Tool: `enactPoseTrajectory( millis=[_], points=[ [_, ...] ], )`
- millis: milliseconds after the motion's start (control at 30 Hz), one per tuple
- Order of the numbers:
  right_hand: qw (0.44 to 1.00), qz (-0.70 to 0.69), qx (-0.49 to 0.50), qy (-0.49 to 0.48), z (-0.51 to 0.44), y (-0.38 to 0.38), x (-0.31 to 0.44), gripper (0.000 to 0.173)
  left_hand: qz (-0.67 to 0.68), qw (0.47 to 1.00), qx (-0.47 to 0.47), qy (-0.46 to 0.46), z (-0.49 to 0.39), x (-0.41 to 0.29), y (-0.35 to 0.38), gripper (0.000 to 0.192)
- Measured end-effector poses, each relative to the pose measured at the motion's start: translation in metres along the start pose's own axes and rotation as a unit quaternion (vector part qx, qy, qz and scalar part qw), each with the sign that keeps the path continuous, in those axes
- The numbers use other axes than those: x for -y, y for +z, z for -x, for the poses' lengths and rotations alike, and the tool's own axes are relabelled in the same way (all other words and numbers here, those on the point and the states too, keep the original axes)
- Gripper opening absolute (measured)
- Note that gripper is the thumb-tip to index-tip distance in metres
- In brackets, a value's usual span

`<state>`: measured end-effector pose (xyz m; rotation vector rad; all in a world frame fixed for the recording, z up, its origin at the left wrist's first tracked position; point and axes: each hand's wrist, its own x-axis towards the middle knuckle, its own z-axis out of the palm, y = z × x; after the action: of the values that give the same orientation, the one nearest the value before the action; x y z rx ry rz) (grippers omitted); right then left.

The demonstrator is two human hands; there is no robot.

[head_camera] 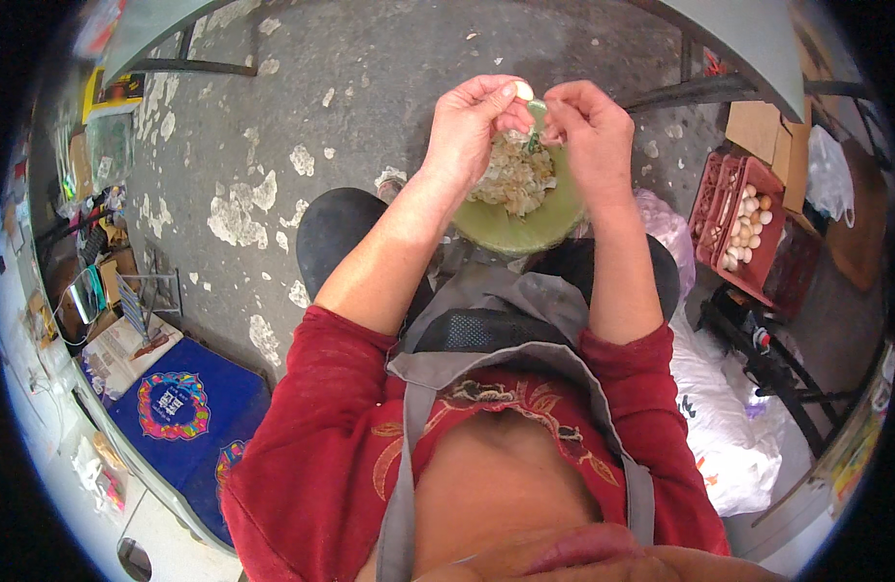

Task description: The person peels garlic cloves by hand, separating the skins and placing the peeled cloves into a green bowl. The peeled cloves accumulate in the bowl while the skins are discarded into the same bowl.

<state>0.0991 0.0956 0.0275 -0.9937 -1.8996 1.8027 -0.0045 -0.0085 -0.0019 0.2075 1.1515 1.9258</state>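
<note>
My left hand (480,113) grips a small pale piece (524,90), perhaps a garlic clove, between thumb and fingertips. Just to its right, my right hand (585,120) has its thumb and fingers pinched together; whether something thin is between them I cannot tell. Both hands are raised over a round green basin (516,236). A heap of papery, whitish-brown skins (516,178) lies in the basin, with a bit of green near its upper edge.
Red plastic crates (760,262) at the right hold many eggs (747,225), beside a cardboard box (756,127). White sacks (724,429) lie at lower right. A blue printed box (192,407) is at lower left. Table edges curve across the top.
</note>
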Motion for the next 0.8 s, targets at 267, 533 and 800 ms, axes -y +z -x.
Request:
enactPoseTrajectory(
  millis=[267, 533, 800],
  points=[
    [0.995, 0.032, -0.027, -0.094, -0.0028, -0.0046, -0.0056, 0.018, -0.102, 0.994, 0.018, 0.045, 0.0012, 0.0009, 0.0034, 0.015],
    [0.996, -0.030, -0.017, -0.083, -0.0022, -0.0017, -0.0019, 0.010, 0.078, 0.995, 0.057, -0.028, 0.0016, 0.0025, 0.0025, 0.015],
    [0.997, 0.011, -0.016, -0.078, -0.0049, -0.0041, -0.0027, 0.007, -0.086, 0.994, 0.044, 0.054, 0.0016, 0.0018, 0.0071, 0.014]
  ],
)
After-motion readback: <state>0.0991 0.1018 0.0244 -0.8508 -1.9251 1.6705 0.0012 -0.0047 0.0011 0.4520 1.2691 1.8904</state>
